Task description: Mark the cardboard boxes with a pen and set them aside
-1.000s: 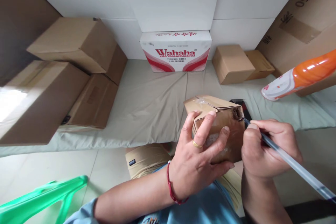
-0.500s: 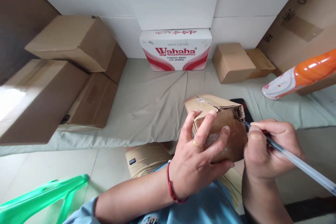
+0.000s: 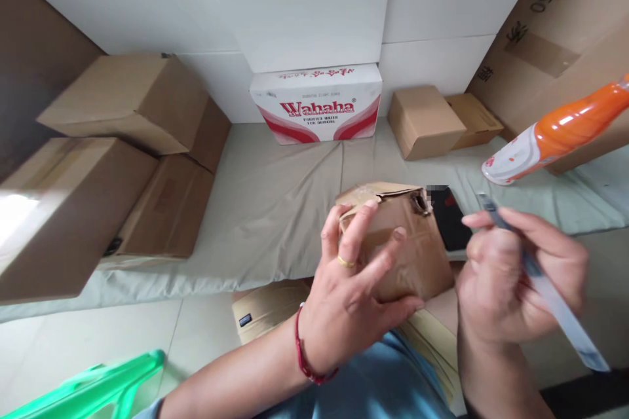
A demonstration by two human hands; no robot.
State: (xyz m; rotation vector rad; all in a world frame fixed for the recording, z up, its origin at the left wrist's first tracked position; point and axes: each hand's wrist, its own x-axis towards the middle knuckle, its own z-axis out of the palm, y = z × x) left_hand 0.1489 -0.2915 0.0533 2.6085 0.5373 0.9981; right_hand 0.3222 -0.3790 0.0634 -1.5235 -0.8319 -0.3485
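Note:
A small brown cardboard box (image 3: 422,249) sits tilted near the front edge of the cloth-covered surface. Its far right corner has a ragged, torn hole, and clear tape runs over its faces. My left hand (image 3: 351,294) grips the box, fingers spread over its top and thumb along the near side. To the right of the box, my right hand (image 3: 521,268) is closed around a slim translucent pen (image 3: 560,311) with a dark front end. The pen's tip points up and away, apart from the box. A black phone (image 3: 448,219) lies just behind the box's right side.
A white and red Wahaha carton (image 3: 317,105) stands against the wall. Stacked brown boxes (image 3: 122,105) fill the left side. Two smaller boxes (image 3: 425,121) sit at the back right, near an orange-and-white bottle (image 3: 555,134). A green plastic stool (image 3: 98,383) stands on the floor.
My right hand has drawn the pen away from the box's torn corner, up and to the right. The box has turned slightly under my left hand, and more of the phone shows.

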